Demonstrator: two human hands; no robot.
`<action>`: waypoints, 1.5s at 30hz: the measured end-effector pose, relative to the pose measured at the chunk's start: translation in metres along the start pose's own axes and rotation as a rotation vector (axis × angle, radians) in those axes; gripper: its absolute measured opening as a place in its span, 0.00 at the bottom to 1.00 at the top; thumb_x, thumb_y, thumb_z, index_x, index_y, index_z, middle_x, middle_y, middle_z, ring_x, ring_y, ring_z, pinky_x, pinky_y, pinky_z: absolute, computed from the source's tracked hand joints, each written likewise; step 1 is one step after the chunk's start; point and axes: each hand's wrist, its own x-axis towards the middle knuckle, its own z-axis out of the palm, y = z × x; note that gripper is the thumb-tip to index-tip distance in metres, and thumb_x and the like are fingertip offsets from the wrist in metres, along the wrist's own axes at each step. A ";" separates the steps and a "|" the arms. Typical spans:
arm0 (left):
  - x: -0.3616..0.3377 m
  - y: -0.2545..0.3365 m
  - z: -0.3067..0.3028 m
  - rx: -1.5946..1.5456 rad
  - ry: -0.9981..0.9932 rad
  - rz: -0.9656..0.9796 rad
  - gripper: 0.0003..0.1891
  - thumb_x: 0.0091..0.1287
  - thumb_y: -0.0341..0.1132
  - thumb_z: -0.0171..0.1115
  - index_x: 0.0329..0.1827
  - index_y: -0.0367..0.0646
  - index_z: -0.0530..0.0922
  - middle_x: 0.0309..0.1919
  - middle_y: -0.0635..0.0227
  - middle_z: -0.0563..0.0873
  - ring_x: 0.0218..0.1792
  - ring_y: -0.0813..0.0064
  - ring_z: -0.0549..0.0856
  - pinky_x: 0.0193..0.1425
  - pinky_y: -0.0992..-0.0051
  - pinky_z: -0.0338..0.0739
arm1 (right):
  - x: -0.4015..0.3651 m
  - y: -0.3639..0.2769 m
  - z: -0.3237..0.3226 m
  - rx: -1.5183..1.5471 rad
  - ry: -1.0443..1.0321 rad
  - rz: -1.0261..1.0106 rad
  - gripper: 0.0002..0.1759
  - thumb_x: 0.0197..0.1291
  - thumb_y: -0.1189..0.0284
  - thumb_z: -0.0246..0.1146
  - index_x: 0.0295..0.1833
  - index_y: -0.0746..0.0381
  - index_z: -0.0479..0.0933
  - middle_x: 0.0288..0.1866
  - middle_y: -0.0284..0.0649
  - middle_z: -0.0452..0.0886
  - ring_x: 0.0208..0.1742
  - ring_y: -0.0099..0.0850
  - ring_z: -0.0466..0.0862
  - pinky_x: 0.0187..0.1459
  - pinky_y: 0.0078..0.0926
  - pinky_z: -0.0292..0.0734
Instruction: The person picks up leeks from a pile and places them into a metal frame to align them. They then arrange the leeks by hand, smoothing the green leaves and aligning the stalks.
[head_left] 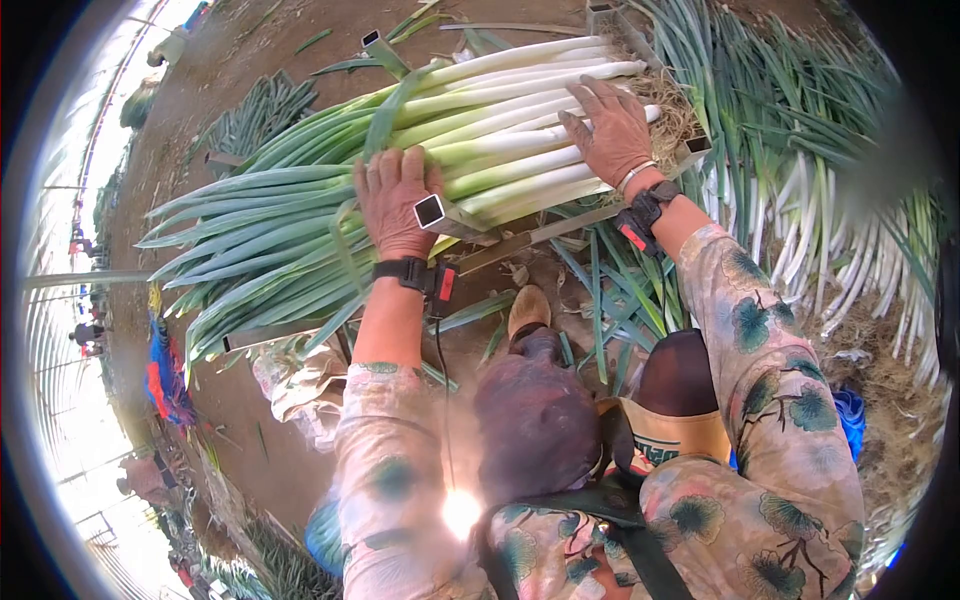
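A thick bundle of long green onions (500, 125) lies across a metal frame, white stalks and roots to the right, green leaves fanning left. My left hand (398, 203) is on the leafy middle of the bundle, its fingers curled down over the leaves beside an upright square metal post (440, 213). A loose leaf strip (385, 115) runs over the bundle to these fingers. Farther right, my right hand (612, 130) rests on the white stalks near the roots, fingers stretched out and slightly apart. What lies under both palms is hidden.
More green onions (800, 220) are heaped on the right, roots toward me. Another metal post (385, 52) rises at the bundle's far side. Loose leaves (600, 290) litter the soil below. A crumpled pale sack (300, 385) and a red-and-blue item (168, 375) lie left.
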 end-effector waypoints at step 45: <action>0.017 -0.051 -0.028 0.029 -0.161 -0.006 0.09 0.64 0.41 0.59 0.37 0.47 0.82 0.36 0.64 0.82 0.44 0.58 0.81 0.51 0.57 0.72 | 0.013 -0.014 0.014 -0.492 -0.398 0.089 0.29 0.72 0.54 0.42 0.77 0.38 0.57 0.76 0.36 0.63 0.74 0.44 0.64 0.73 0.54 0.49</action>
